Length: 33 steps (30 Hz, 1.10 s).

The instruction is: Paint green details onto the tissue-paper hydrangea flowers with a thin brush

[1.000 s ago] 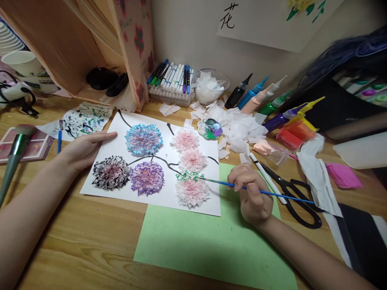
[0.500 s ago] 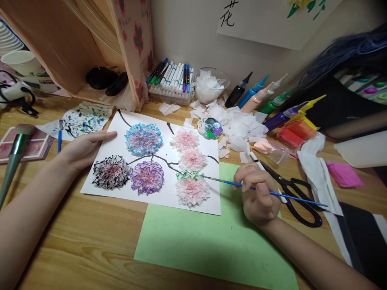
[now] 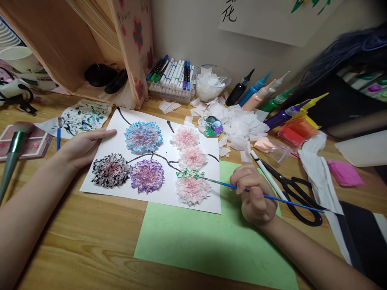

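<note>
The right hand (image 3: 255, 195), over a smooth green sheet (image 3: 208, 241), pinches a thin blue brush (image 3: 222, 183) in curled fingers, its tip at the green-edged frill of a pink flower (image 3: 193, 191). The left hand (image 3: 83, 149), fingers nearly closed, grips the white card's (image 3: 169, 190) left edge. Ruffled black (image 3: 111, 171), purple (image 3: 147, 176) and blue blooms (image 3: 143, 137) cover its left half. Beyond lie a scalloped palette (image 3: 210, 126), torn tissue (image 3: 242, 129) and slim-nozzled bottles (image 3: 254, 100).

Wall poster (image 3: 266, 22) cut off above
</note>
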### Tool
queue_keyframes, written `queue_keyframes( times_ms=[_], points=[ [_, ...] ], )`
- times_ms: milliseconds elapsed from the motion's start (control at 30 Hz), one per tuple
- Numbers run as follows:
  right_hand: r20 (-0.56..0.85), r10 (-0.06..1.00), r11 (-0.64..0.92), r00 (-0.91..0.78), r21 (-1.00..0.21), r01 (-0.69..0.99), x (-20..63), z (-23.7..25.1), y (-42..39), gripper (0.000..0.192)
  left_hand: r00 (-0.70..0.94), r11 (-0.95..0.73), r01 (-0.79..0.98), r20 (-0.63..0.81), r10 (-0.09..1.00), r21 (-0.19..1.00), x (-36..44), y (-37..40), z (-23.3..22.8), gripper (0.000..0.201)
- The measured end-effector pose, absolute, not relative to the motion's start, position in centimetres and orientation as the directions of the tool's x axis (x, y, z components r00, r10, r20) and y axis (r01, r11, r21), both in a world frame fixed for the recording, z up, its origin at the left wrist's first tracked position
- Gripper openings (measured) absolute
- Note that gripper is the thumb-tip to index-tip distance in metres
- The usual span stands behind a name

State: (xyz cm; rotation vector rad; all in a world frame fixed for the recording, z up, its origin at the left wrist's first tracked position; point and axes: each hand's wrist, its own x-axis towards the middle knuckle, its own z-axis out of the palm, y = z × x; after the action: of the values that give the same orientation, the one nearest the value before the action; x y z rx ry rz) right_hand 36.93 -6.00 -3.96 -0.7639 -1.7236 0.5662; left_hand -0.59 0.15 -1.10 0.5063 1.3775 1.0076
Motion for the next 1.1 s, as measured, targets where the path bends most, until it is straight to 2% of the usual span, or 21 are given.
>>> queue_keyframes(
  times_ms=[233,500,600,700,933,1100],
  points=[
    [0.666,0.727,0.686,-0.167,-0.696,0.211,36.8,-3.8,-6.0,0.029,-0.132,0.508,-0.283,-0.557,0.820,0.814,-0.7,0.3,-1.4,0.038],
    [0.674,0.739,0.666,-0.021,-0.724,0.179,36.4,-2.6,-5.3,0.035,-0.129,0.516,-0.269,-0.562,0.817,0.813,-0.5,0.3,-1.0,0.039],
    [0.653,0.754,0.652,-0.070,-0.730,0.207,36.5,-1.5,-5.3,0.037,-0.142,0.513,-0.273,-0.561,0.815,0.814,-0.3,0.2,-0.9,0.039],
    [0.627,0.765,0.636,-0.143,-0.703,0.317,36.5,-0.7,-5.6,0.038,-0.156,0.515,-0.277,-0.567,0.809,0.811,-0.2,0.2,-0.8,0.039],
    [0.662,0.649,0.761,-0.375,-0.562,0.325,36.4,-0.6,-6.1,0.033,-0.163,0.508,-0.278,-0.561,0.812,0.815,0.0,0.2,-0.7,0.035],
    [0.652,0.627,0.779,-0.426,-0.517,0.355,36.2,-0.6,-6.2,0.032,-0.181,0.508,-0.280,-0.564,0.806,0.815,0.3,0.2,-0.4,0.034]
  ],
)
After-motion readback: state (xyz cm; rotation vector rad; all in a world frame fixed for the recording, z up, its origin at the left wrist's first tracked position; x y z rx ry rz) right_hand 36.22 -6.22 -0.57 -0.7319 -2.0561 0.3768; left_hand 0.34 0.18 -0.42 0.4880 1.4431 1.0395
